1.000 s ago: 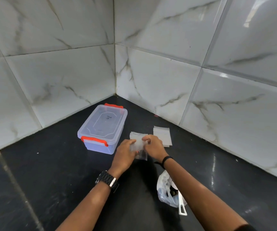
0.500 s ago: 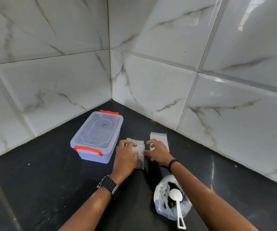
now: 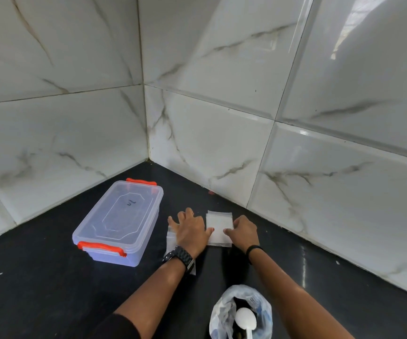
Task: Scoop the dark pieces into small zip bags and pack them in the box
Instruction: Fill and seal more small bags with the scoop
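Both hands have slid apart since a moment ago — each now on its own small bag.

Left hand (image 3: 189, 230) lies flat, fingers spread, pressing one zip bag (image 3: 171, 241) onto the dark desk (image 3: 38, 277); right hand (image 3: 244, 231) has fingers curled at the edge of the bag stack (image 3: 219, 228). Lidded box (image 3: 119, 222) sits left of the left fingers — the sack of dark pieces (image 3: 224, 314) with its white spoon (image 3: 246, 319) lies nearer the person.

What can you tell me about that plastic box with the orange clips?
The box is a clear, rectangular plastic tub with a see-through lid snapped on and an orange clip at each short end. A small dark mark is written on the lid. It looks empty inside. It sits flat and closed on the dark counter, near the tiled corner, left of the hands. Nothing touches it.
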Tool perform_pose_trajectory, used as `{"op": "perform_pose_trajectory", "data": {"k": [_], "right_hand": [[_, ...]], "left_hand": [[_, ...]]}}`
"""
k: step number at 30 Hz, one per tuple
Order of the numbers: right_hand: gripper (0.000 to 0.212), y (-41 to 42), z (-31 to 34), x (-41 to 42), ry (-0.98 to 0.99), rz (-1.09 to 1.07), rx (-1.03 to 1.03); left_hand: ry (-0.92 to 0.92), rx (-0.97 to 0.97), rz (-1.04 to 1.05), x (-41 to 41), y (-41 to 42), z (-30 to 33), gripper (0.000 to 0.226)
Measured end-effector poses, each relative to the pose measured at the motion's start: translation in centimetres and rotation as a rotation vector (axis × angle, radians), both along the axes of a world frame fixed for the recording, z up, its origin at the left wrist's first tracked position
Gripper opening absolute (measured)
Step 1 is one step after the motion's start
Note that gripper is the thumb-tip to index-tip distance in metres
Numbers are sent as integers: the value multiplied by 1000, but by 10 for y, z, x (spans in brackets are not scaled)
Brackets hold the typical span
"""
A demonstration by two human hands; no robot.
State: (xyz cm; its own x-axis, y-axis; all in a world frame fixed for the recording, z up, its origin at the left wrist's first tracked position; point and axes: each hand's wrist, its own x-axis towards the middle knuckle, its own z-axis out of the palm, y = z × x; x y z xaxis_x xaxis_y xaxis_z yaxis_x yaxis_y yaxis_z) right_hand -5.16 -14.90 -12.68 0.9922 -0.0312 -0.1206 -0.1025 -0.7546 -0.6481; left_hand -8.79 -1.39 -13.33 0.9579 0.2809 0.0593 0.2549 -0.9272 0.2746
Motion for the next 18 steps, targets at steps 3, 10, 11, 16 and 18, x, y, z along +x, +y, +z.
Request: {"op": "perform_pose_trajectory", "data": {"k": [3, 10, 11, 16, 18], "right_hand": [[31, 1, -6, -1, 35, -11, 15], [12, -1, -3, -3, -53, -101, 190], [8, -2, 0, -5, -78, -111, 239], [16, -18, 27, -37, -92, -65, 486], [13, -27, 37, -56, -53, -4, 578]], "left_hand": [[28, 8, 1, 4, -3, -2, 34], [-182, -257, 19, 5, -6, 0, 11], [-250, -359, -4, 3, -6, 2, 10], [-395, -779, -110, -29, -6, 20, 9], [-415, -880, -119, -48, -9, 26, 9]]}}
